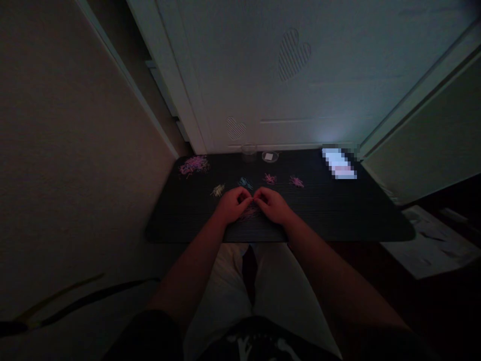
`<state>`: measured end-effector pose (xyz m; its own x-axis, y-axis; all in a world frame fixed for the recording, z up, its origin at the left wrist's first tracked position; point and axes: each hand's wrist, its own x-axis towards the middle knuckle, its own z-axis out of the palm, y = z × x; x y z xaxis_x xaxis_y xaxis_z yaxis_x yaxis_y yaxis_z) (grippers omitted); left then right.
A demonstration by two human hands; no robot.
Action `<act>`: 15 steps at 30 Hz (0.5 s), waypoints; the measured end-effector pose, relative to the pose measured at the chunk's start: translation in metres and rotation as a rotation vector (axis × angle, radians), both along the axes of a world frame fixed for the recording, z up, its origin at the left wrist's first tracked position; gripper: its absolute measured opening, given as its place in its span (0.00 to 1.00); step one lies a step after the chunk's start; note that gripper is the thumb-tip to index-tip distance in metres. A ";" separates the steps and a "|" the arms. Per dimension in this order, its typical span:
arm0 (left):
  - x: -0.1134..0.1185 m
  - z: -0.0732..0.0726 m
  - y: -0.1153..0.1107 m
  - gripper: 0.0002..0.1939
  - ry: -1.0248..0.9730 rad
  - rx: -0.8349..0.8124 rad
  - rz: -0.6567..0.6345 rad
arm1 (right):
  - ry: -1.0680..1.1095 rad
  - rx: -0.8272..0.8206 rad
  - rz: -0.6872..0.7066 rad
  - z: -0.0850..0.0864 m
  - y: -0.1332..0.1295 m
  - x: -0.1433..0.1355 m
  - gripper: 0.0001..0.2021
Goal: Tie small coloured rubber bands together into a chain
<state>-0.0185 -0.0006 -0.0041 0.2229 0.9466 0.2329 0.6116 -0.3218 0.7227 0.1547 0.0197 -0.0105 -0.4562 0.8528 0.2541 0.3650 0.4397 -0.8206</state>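
My left hand (pixel 235 204) and my right hand (pixel 272 204) meet over the near middle of the dark table, fingertips almost touching. Thumb and fingers of each are closed in a pinch, and whatever they hold is too small and dim to make out. Beneath them lies a loose pinkish pile of thin little strands (pixel 248 214), partly covered by the hands. Just beyond sits a blue pile (pixel 245 183), with a pale yellow pile (pixel 218 190) to its left. Two small pink piles, one nearer (pixel 269 178) and one farther right (pixel 296 181), lie to its right.
A larger pink and purple heap (pixel 194 166) lies at the table's back left corner. Along the back edge stand a clear round container (pixel 248 153) and a clear lid (pixel 269 157) with a white label. A lit, blurred screen (pixel 340 164) is at back right. The white door (pixel 240 85) rises behind.
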 end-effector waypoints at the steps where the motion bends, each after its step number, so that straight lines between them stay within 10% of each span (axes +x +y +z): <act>1: 0.000 0.000 0.000 0.08 -0.001 0.001 -0.003 | -0.002 0.005 0.001 0.000 0.000 0.000 0.03; 15: 0.001 0.000 0.000 0.07 0.019 -0.025 0.001 | 0.022 -0.024 0.029 -0.002 0.001 0.001 0.03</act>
